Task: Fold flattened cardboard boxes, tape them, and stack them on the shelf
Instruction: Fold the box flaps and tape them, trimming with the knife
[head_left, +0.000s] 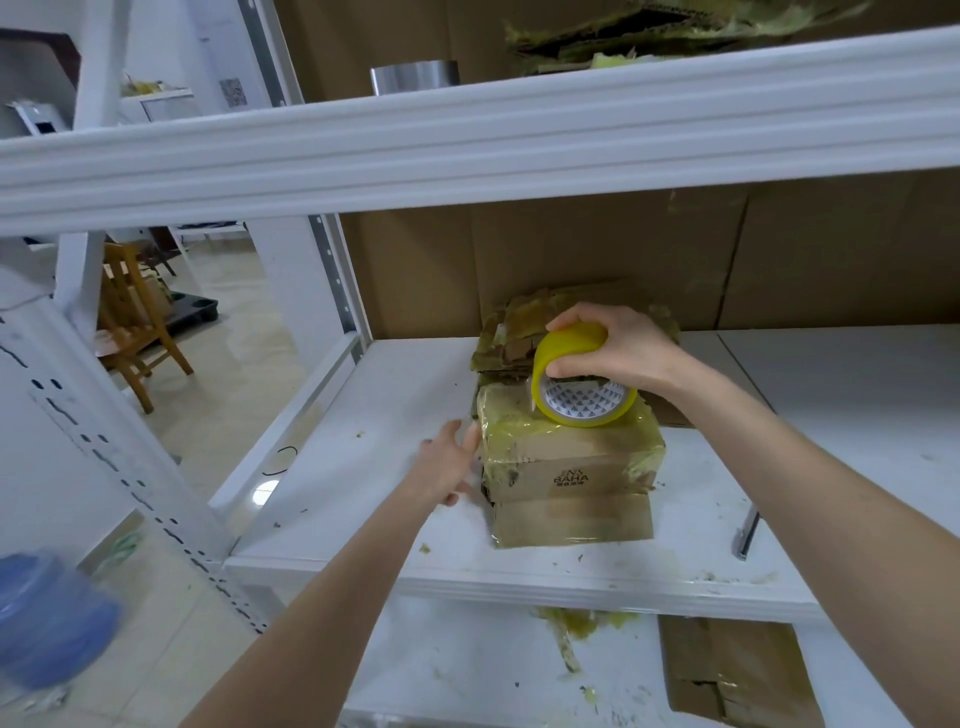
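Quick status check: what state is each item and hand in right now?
Tape roll: gripped by right hand, resting on top box.
Top box: folded, taped, stacked on lower box.
Lower box: closed, on the shelf.
Flattened cardboard: piled behind the boxes.
Left hand: open, at top box's left side.

We see a small brown cardboard box (571, 457), wrapped in yellowish tape and printed BAHA, sitting on a second box (571, 522) on the white shelf (363, 415). A yellow tape roll (569, 345), tilted in our right hand (618, 343), touches its top; worn flattened cardboard (514, 332) lies behind.
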